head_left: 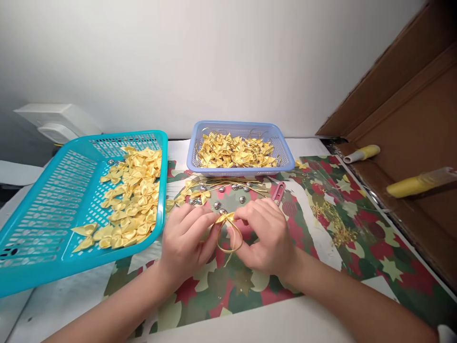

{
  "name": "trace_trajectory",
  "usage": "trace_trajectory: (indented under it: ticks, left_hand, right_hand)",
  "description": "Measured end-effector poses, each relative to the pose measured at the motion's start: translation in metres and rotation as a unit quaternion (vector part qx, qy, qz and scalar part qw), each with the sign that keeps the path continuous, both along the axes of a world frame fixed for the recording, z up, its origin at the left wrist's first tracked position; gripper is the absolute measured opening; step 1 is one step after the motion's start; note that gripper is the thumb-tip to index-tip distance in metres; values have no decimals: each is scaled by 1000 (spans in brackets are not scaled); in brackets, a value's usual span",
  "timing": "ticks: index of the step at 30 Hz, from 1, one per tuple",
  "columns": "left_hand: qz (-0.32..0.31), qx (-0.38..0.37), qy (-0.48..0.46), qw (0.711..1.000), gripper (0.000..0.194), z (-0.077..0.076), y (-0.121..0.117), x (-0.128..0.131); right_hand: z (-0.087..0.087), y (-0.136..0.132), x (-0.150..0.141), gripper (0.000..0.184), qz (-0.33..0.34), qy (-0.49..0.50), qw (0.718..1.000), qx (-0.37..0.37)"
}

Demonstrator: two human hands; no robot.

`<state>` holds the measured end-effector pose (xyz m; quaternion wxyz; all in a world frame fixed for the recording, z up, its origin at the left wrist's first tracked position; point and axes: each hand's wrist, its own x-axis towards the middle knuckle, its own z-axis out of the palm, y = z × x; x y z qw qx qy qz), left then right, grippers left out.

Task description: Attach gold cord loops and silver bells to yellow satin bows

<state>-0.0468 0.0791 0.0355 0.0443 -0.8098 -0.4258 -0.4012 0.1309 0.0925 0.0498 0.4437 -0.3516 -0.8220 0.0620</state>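
Between my two hands is a yellow ribbon bow (225, 218) with a gold cord (228, 251) looped below it. My left hand (189, 238) pinches the bow's left side between thumb and fingers. On the other side, my right hand (267, 236) is closed on the bow and the cord near its knot. A silver jingle bell (223, 211) sits right behind the bow; whether it is attached cannot be made out. Several loose bells (217, 205) and a few yellow bows (203, 194) lie just beyond my fingers, beside a bundle of gold cords (232, 181).
At left, a turquoise basket (162, 190) holds many plain yellow bows. A blue-violet basket (241, 170) with corded bows stands at the back. Past my right hand lie a pink cutter-like tool (278, 193) and gold cord scraps (337, 224). Yellow-and-clear tubes (421, 183) stick out from the brown cardboard (410, 109).
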Motion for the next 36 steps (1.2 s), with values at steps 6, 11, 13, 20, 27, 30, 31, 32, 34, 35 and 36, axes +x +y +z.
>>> trace_trajectory:
  ticks: [6,11,13,20,27,30,31,32,34,35,36]
  left_hand:
    - [-3,10,-4,1000,16,-2,-2,0]
    - [-2,-11,-26,1000,18,-4,-2,0]
    - [0,-20,-41,999,17,-4,-2,1]
    - [-24,-36,-48,998,19,-6,-3,4]
    - [-42,-66,-47,996,18,-8,-2,2]
    - [-49,-82,-42,995,16,-8,-1,3]
    - [-50,-87,-41,994,15,-8,-1,4]
    - [-50,-93,-39,994,14,-8,-1,4]
    - [-49,-103,-34,993,10,-6,0,5]
    - [-48,-107,-30,993,7,-5,0,6]
    - [-48,-112,-25,992,5,-3,1,5]
  right_hand:
    - [1,-4,-3,3,-8,55,987,-153]
    - [-1,-2,-4,9,-19,10,993,-115]
    - [-1,-2,-4,10,-20,-14,996,-81]
    - [-1,2,-3,16,-15,-42,996,-80]
    - [-2,11,0,17,10,-58,996,-71]
    - [-5,14,-1,17,5,-53,996,-67]
    - [-6,14,-2,17,4,-52,996,-67]
    - [-7,15,-2,17,4,-51,996,-67]
    - [-8,14,-2,18,2,-53,996,-68]
    - [-9,14,-2,18,1,-55,996,-70]
    - [-9,14,-2,18,3,-57,996,-73]
